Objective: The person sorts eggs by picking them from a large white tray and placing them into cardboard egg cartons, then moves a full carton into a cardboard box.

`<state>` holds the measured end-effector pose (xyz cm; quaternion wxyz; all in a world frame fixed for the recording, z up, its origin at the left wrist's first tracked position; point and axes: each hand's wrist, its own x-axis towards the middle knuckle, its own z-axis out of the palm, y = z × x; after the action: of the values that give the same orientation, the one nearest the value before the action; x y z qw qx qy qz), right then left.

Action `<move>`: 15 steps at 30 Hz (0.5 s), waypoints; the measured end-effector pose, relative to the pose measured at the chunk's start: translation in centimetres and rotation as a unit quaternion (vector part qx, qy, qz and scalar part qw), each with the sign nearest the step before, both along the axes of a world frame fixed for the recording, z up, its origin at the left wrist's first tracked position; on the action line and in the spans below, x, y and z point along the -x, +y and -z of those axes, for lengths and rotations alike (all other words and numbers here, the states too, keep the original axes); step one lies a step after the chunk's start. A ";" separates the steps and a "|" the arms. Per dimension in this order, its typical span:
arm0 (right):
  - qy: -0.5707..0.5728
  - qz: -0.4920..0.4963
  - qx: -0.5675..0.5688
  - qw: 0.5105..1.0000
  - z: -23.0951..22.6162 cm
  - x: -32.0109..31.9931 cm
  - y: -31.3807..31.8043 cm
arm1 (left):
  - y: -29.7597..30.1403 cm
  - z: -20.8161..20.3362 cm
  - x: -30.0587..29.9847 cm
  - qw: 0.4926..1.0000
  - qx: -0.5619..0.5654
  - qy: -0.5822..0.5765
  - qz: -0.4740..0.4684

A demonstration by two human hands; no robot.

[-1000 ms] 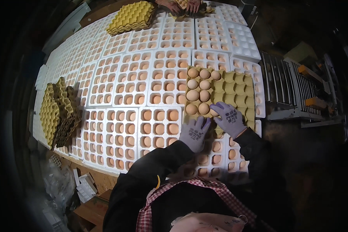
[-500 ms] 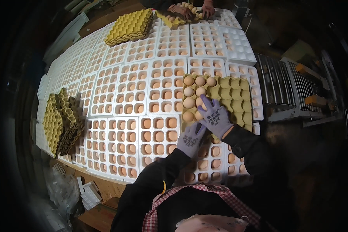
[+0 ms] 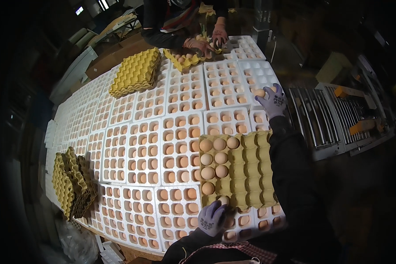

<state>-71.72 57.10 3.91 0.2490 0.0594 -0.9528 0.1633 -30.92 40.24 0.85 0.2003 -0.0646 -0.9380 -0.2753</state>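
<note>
My left hand [image 3: 212, 218], in a grey-purple glove, curls its fingers round an egg [image 3: 223, 200] at the near left corner of a yellow-brown egg tray [image 3: 251, 171]. Several eggs sit in that tray's left columns; its other cups are bare. My right hand [image 3: 273, 102], gloved alike, reaches to the far right with its fingers closed on two eggs [image 3: 260, 93]. It is over a white foam egg box [image 3: 260, 70] that has some eggs in its cells and some bare cells. Part of the egg tray's right edge is hidden by my right forearm.
White foam boxes [image 3: 144, 152] filled with eggs cover the table. Stacks of yellow egg trays stand far off [image 3: 135, 70] and at the left [image 3: 72, 182]. Across the table, a person's gloved hands [image 3: 202, 47] handle eggs in a yellow tray [image 3: 181, 60]. A roller conveyor [image 3: 314, 114] stands right.
My right hand has gone from the egg tray to the far right foam box with eggs. My left hand has shifted to the tray's near left corner. The view has tilted upward.
</note>
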 end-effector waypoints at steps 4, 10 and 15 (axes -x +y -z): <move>-0.094 -0.035 -0.024 0.995 3.8 4.9 1.7 | 0.3 -2.0 0.7 0.992 0.047 -0.118 -0.012; -0.030 -0.063 0.015 0.997 4.0 7.4 4.8 | -0.5 -6.0 3.1 0.962 -0.087 -0.259 0.003; -0.092 -0.109 -0.018 0.990 7.9 10.4 8.3 | -2.8 -8.6 5.6 0.660 -0.649 -0.375 -0.055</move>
<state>-82.09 65.41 -4.04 0.1404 0.1519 -0.9623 0.1768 -36.47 37.40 9.48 -0.1623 0.2418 -0.5193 -0.8034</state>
